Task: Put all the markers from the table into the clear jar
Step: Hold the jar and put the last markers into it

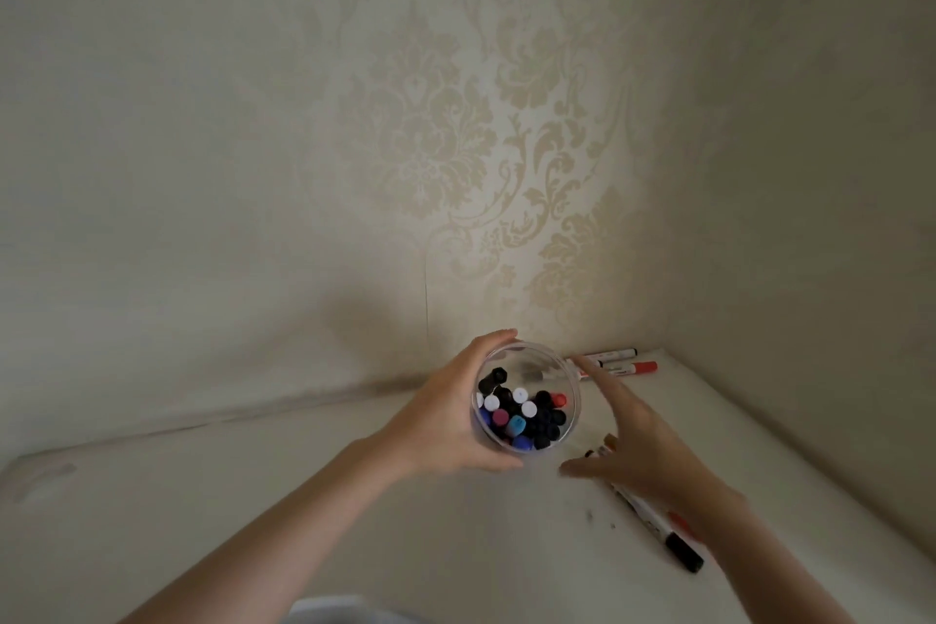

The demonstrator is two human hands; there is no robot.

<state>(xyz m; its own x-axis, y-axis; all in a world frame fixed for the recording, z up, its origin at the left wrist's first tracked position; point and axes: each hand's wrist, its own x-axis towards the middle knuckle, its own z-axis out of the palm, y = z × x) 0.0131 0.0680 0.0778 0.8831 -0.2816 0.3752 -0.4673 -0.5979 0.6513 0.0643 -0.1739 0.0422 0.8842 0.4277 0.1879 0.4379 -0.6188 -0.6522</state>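
Markers (521,413) stand packed caps-up in the clear jar (570,372), which sits on the white table (354,522) near the wallpapered corner. Left hand (445,421) wraps its fingers and thumb around the jar's left side. Right hand (643,446) hovers just right of the jar, fingers spread and holding nothing, blurred. Beneath it lies a black-capped marker (658,530); two more markers (620,362) lie beyond the jar by the wall.

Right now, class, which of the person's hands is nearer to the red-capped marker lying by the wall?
Right. The right hand stretches its fingers toward the red-capped marker, just short of it. The left hand grips the clear jar on the jar's far side from it.
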